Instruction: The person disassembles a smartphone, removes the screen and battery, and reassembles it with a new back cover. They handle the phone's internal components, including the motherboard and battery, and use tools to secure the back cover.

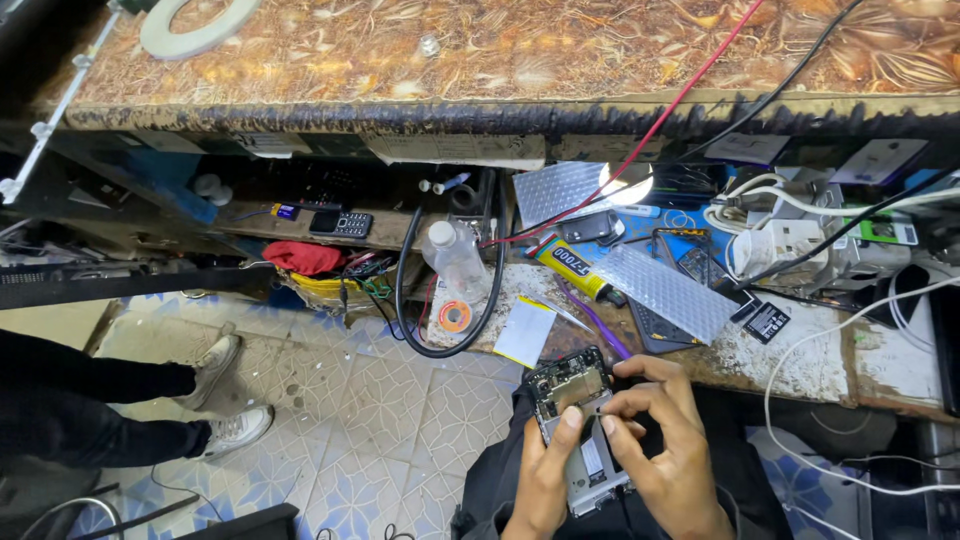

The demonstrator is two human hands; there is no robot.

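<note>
An opened phone with its back cover off, circuit board and metal frame showing, is held over my lap below the workbench edge. My left hand grips it from the lower left, thumb lying on the frame. My right hand wraps around its right side, with fingertips pinching at the middle of the exposed board. Whether a small part sits between those fingertips cannot be told.
The worn workbench carries a yellow glue tube, a clear bottle, an orange tape roll, a white card, silver foil sheets, phone parts, chargers and cables. Another person's legs and white shoes stand at left on the tiled floor.
</note>
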